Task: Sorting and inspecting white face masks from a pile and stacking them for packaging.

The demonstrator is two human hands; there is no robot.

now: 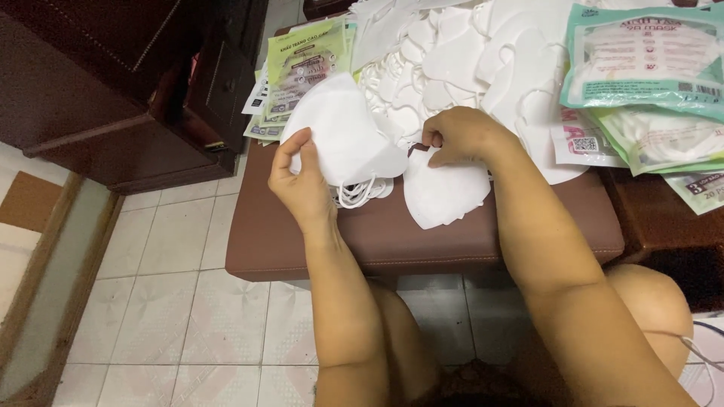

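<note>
White folded face masks [343, 136] sit as a small stack in the left hand [302, 177], held upright over the near left part of a brown padded stool [392, 234], with their thin white ear loops [358, 194] dangling below the stack and touching the cushion. The left hand is closed around the stack's left edge, thumb in front and fingers behind. Just to the right, a single white mask [443, 192] lies flat on the cushion; the right hand [461, 136] rests on its far edge with fingers curled in a narrow pinch, and whether it grips the mask itself or a loop cannot be told.

These masks look very light, soft and floppy, likely to bend or slide apart if held loosely, so a firm pinch across the folded edge seems the safest hold; the loops look prone to tangling.

Farther back, a large loose heap of white masks [460, 53] covers the stool's far side. Green printed packets [302, 64] lie at the far left, and teal and white mask packets [645, 60] spread at the far right. Dark wooden furniture [113, 83] stands to the left, and pale floor tiles [188, 316] lie below.
</note>
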